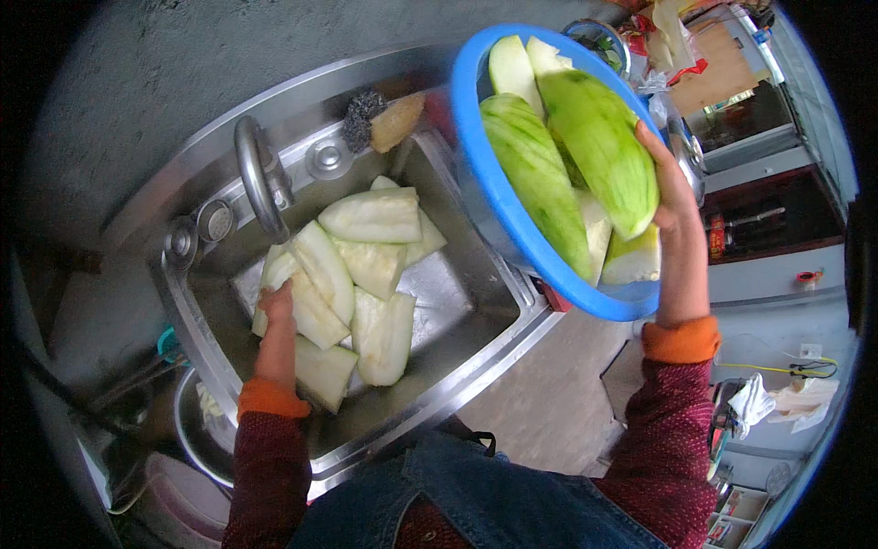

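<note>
While my right hand [672, 197] holds the blue basin [498, 197] tipped over the sink's [457, 265] right rim, its grip is closed on the basin's far edge, thumb pressing a green-skinned melon piece [599, 151] inside. My left hand [277, 316] reaches down into the sink, fingers resting on one of the pale peeled slices [320, 274]; I cannot tell whether that grip has closed around it or only touches it. As I judge it, the work is roughly halfway: about eight slices lie in the sink under the tap [261, 178], while several pieces, some with green skin showing, sit in the basin. A scrub pad [366, 114] lies on the sink's back ledge.
</note>
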`<action>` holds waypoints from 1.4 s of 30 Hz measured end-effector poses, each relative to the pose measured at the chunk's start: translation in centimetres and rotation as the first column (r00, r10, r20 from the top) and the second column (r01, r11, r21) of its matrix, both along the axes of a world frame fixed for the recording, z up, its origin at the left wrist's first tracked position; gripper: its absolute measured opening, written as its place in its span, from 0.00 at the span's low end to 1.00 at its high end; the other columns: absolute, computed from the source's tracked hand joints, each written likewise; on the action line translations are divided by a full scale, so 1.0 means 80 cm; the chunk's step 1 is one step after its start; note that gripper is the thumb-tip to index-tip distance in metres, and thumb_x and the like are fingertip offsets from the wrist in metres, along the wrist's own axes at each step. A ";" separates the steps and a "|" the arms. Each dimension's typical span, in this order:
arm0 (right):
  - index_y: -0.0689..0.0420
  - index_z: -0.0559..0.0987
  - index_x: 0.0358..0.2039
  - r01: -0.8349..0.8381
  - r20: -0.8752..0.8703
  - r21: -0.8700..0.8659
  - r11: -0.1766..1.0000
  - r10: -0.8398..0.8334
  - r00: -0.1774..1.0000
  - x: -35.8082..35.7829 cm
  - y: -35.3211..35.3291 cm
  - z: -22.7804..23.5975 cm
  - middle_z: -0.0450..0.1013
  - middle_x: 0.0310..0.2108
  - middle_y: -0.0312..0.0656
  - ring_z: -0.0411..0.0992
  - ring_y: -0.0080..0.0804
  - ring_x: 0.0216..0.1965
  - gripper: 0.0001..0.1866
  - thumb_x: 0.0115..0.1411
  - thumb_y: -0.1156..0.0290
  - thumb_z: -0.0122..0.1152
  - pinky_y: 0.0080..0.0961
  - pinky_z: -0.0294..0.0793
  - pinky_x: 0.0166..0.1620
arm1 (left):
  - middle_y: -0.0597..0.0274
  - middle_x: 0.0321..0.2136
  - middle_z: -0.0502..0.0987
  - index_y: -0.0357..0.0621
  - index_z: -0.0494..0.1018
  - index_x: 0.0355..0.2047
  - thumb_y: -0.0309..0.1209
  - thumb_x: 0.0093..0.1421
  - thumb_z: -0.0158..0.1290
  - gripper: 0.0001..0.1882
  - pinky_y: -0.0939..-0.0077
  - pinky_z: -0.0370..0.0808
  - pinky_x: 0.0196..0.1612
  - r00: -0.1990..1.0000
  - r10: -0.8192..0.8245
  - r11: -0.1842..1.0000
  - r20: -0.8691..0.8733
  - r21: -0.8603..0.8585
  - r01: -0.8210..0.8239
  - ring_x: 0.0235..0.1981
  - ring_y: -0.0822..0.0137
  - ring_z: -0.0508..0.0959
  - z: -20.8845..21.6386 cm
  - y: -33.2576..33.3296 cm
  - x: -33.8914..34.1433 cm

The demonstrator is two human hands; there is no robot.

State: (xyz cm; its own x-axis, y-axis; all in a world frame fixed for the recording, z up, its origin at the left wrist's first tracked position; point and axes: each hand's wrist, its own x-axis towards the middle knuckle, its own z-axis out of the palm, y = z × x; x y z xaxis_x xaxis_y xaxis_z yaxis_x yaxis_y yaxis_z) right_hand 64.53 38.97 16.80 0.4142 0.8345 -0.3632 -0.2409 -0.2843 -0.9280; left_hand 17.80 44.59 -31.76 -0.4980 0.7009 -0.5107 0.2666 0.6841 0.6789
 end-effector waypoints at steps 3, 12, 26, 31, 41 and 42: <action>0.63 0.76 0.39 0.130 0.869 -0.177 0.976 0.093 0.486 0.035 0.003 0.013 0.75 0.35 0.43 0.72 0.25 0.35 0.21 0.57 0.56 0.57 0.20 0.70 0.38 | 0.43 0.53 0.62 0.34 0.54 0.58 0.45 0.45 0.60 0.45 0.61 0.66 0.52 0.970 -0.240 0.958 -0.038 -0.173 0.230 0.52 0.50 0.66 0.004 -0.007 -0.001; 0.66 0.73 0.44 -0.294 0.962 0.271 0.917 -0.267 0.054 -0.086 -0.057 -0.012 0.73 0.40 0.46 0.71 0.27 0.39 0.15 0.56 0.73 0.58 0.23 0.71 0.43 | 0.44 0.43 0.67 0.30 0.64 0.44 0.44 0.39 0.64 0.38 0.59 0.67 0.47 0.970 -0.079 0.997 -0.231 0.003 0.082 0.43 0.48 0.68 0.024 -0.030 0.026; 0.61 0.75 0.35 -0.743 0.929 0.049 0.667 0.242 0.279 -0.239 -0.098 -0.178 0.73 0.36 0.47 0.74 0.42 0.35 0.14 0.44 0.76 0.63 0.32 0.74 0.38 | 0.45 0.45 0.71 0.22 0.58 0.51 0.42 0.35 0.68 0.49 0.70 0.71 0.46 0.980 0.171 0.983 0.097 -0.090 -0.163 0.43 0.55 0.73 -0.004 -0.080 0.033; 0.62 0.74 0.40 -0.695 0.759 -0.081 0.715 0.496 0.422 -0.259 -0.095 -0.247 0.72 0.39 0.51 0.72 0.49 0.40 0.16 0.50 0.73 0.60 0.33 0.73 0.42 | 0.50 0.43 0.72 0.33 0.63 0.50 0.31 0.40 0.65 0.37 0.63 0.74 0.42 0.926 0.118 0.993 0.359 -0.016 -0.120 0.41 0.55 0.74 -0.010 -0.080 0.018; 0.64 0.58 0.56 -0.633 0.377 -0.265 0.728 0.682 0.627 -0.339 -0.042 -0.416 0.68 0.47 0.53 0.69 0.45 0.47 0.43 0.45 0.57 0.67 0.32 0.67 0.49 | 0.54 0.46 0.70 0.39 0.57 0.55 0.29 0.49 0.58 0.34 0.62 0.73 0.45 0.552 0.000 0.999 0.834 0.018 -0.027 0.45 0.58 0.72 0.115 -0.065 0.013; 0.64 0.58 0.56 -0.614 0.288 -0.208 0.761 0.648 0.705 -0.352 -0.035 -0.426 0.68 0.47 0.52 0.69 0.44 0.47 0.43 0.44 0.57 0.68 0.32 0.68 0.49 | 0.55 0.46 0.69 0.39 0.57 0.56 0.29 0.49 0.59 0.35 0.62 0.72 0.46 0.543 -0.018 1.000 0.840 0.025 -0.005 0.46 0.59 0.72 0.122 -0.063 0.019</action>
State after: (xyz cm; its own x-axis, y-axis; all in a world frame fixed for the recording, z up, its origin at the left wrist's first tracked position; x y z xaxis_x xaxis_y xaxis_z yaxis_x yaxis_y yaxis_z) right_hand 36.36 36.13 -17.26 -0.0920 0.9145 -0.3939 0.3330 -0.3446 -0.8777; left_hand 19.30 39.56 -21.99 0.1547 0.7191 -0.6774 -0.4291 0.6665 0.6096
